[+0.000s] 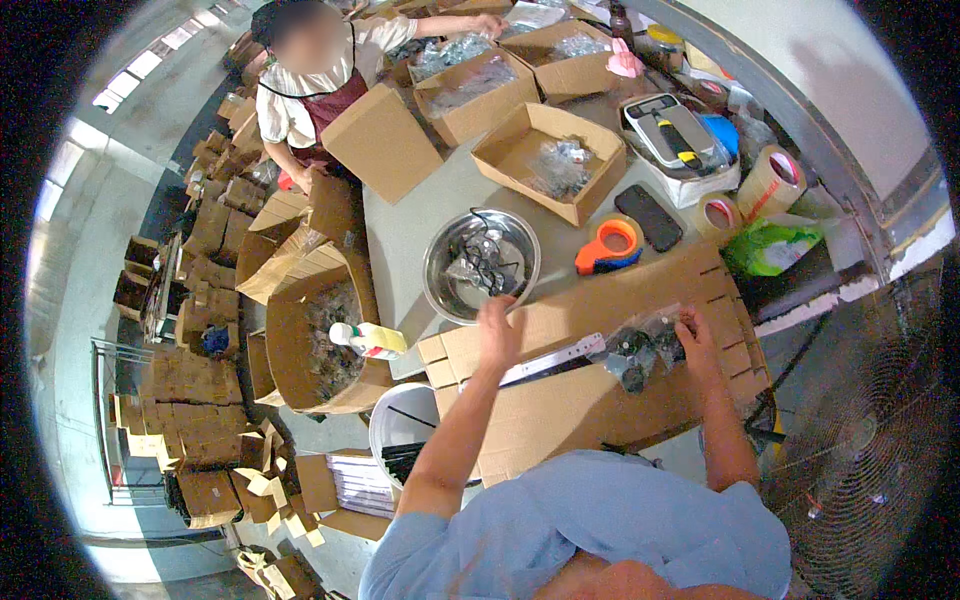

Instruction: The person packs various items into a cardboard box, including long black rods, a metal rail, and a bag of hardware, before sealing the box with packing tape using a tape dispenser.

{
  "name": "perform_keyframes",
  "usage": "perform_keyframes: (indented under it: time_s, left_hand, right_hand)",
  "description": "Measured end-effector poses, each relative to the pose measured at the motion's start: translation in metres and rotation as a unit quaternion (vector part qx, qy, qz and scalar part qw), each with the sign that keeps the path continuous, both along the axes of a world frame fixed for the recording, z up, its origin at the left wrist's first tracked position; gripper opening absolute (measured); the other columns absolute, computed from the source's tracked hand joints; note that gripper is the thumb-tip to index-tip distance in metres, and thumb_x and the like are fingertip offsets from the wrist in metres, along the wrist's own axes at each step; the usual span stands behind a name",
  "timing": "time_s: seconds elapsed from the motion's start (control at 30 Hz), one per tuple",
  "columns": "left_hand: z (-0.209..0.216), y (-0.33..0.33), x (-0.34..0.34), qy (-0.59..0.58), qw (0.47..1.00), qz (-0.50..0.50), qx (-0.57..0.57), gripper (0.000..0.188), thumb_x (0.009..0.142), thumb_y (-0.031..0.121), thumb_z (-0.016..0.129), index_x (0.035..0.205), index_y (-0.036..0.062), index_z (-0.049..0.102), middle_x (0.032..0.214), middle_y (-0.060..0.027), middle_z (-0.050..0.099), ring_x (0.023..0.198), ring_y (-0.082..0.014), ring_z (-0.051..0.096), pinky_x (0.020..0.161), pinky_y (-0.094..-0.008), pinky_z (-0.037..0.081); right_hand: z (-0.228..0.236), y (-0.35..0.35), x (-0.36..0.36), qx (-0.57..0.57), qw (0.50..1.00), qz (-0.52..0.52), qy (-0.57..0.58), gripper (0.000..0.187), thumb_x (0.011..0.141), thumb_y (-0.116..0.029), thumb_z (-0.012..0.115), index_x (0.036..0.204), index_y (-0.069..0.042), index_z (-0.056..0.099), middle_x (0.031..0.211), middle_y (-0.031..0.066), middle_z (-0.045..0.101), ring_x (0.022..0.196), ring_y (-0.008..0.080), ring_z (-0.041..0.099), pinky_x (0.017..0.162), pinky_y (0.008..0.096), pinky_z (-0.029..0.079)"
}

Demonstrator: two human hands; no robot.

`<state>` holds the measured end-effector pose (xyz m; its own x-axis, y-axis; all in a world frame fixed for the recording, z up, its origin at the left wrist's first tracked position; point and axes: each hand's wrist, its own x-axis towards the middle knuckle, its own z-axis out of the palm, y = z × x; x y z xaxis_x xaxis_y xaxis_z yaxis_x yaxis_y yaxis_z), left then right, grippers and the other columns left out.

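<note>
While the flat brown cardboard with slotted flaps (560, 410) lies across the near side of the table, a small heap of clear plastic bags with black parts inside (632, 358) rests on its right half. Film crumpled and glossy, catching light; contents dark, rounded, lumpy, exact shape blurred by the plastic.

Right hand (698, 342): at the heap's right edge, fingers curled in to the film; cannot tell whether it grips. Left hand (499, 335): well apart from the heap, at the near rim of the round stainless-steel bowl (431, 280), fingers half bent; fingertips and palm too unclear to tell whether it has hold of anything.

Just left of the heap, a long white strip with small holes (550, 359) lies along the cardboard. In the bowl, black cord-like pieces among clear plastic (484, 262). Beyond the cardboard: orange tape roll (616, 237), with a black phone (650, 217) just beside it. Farther back, an open shallow cardboard box (503, 168) with clear bags in it. Across the table, a co-worker in a dark red apron (331, 105), one arm stretched over boxes of bagged pieces.
</note>
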<state>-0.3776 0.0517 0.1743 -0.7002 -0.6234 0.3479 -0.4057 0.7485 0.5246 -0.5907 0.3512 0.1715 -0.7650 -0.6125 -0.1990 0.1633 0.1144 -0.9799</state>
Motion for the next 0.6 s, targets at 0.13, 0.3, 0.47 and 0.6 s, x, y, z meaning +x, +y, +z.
perform_keyframes:
  time_s: [0.13,0.3,0.47,0.6]
  left_hand:
    - [-0.029,-0.08,-0.016,-0.114,0.965,0.227,0.069,0.073,0.076,0.044,0.06,0.121,-0.0076,0.037,0.116,-0.0274,0.046,0.113,-0.0414,0.041,0.096,-0.0468,0.032]
    - [0.015,-0.084,-0.078,-0.262,0.892,0.326,0.171,0.089,0.073,0.056,0.058,0.135,0.0018,0.024,0.122,-0.0286,0.041,0.117,-0.0405,0.039,0.095,-0.0463,0.037]
    - [-0.006,-0.099,-0.099,-0.202,0.892,0.357,0.193,0.086,0.066,0.043,0.07,0.13,0.0039,0.027,0.118,-0.0254,0.048,0.102,-0.0379,0.055,0.085,-0.0425,0.047]
    - [-0.054,-0.167,-0.035,-0.151,0.904,0.217,0.337,0.057,0.066,0.023,0.07,0.112,-0.0017,0.046,0.091,-0.0199,0.061,0.081,-0.0269,0.062,0.073,-0.0399,0.051]
  right_hand:
    - [-0.027,-0.015,0.004,0.151,0.959,-0.008,0.242,0.033,0.088,-0.013,0.053,0.119,-0.002,0.048,0.113,0.0137,0.054,0.102,0.0258,0.052,0.09,0.0369,0.041]
    - [0.014,-0.058,0.014,0.162,0.881,-0.097,0.433,0.031,0.083,-0.009,0.056,0.112,0.001,0.05,0.106,0.0168,0.053,0.1,0.0328,0.05,0.088,0.0405,0.039]
    - [0.016,-0.15,0.028,0.057,0.886,0.066,0.455,0.024,0.078,-0.007,0.059,0.101,-0.002,0.054,0.098,0.0171,0.054,0.096,0.0328,0.051,0.083,0.0399,0.04]
    - [0.038,-0.246,0.05,-0.016,0.904,0.22,0.367,0.028,0.081,-0.016,0.058,0.105,-0.002,0.055,0.104,0.0178,0.058,0.1,0.0348,0.055,0.087,0.0422,0.043]
